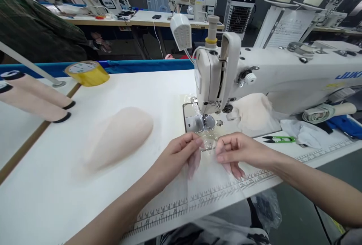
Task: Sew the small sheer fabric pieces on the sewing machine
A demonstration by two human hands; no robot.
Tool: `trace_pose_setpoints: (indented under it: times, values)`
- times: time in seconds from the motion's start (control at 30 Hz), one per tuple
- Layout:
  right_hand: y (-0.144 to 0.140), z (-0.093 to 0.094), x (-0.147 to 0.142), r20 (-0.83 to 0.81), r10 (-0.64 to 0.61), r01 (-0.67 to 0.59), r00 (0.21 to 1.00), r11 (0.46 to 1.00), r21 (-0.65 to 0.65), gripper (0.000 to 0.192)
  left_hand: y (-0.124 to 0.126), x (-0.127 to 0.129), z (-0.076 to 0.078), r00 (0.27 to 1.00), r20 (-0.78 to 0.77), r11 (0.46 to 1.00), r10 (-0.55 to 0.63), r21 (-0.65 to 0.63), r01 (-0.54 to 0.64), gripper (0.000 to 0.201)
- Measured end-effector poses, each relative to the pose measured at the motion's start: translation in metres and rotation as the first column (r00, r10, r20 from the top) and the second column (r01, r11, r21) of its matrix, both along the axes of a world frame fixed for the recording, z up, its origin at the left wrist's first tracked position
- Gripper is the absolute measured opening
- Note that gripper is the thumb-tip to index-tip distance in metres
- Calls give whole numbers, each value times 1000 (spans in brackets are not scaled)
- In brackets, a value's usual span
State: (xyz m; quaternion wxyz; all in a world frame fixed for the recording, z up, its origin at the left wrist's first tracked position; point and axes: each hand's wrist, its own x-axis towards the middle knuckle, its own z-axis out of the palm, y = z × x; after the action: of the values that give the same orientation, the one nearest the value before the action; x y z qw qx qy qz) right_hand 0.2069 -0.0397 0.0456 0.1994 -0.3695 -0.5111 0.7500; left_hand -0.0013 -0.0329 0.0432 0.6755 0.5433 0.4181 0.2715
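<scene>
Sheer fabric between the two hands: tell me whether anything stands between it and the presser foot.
Nothing visible blocks the way from the sheer fabric to the presser foot; only what looks like clear film lies there. The left hand and right hand pinch the fabric at either side of that line.

From here I count two hands at work, one left hand (pixel 181 150) and one right hand (pixel 240 150), near the middle. There are three sewing machines (pixel 283 66) lettered JUKI: one at two o'clock, one at eleven, one at twelve. Toward nine lie two beige rolls (pixel 39 103); toward ten, one tape roll (pixel 93 77); at eight, one beige pad (pixel 124 133); toward four, one pair of green snips (pixel 283 139); at one, one air cooler (pixel 240 17).
</scene>
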Motion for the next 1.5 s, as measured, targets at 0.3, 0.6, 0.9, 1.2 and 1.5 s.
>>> trace_pose_setpoints:
  times: [0.3,0.6,0.9,1.2,1.5]
  values:
    - [36,-13,0,180,65,-98,982,979,180,23,6,2,-18,986,-163,973,-26,223,63,23]
    - [22,-18,-7,286,-172,-31,943,808,588,7,8,-1,-31,895,-411,718,177,676,168,19]
    - [10,-32,-2,202,-297,-75,933,389,918,11,4,-5,-43,798,-454,291,396,887,359,14]
    - [9,-35,-6,212,-250,-61,945,502,863,16,3,-5,-44,832,-373,220,411,926,307,7]
    - [10,-34,-6,193,-204,-76,960,472,878,17,2,-4,-45,851,-337,195,403,940,280,7]
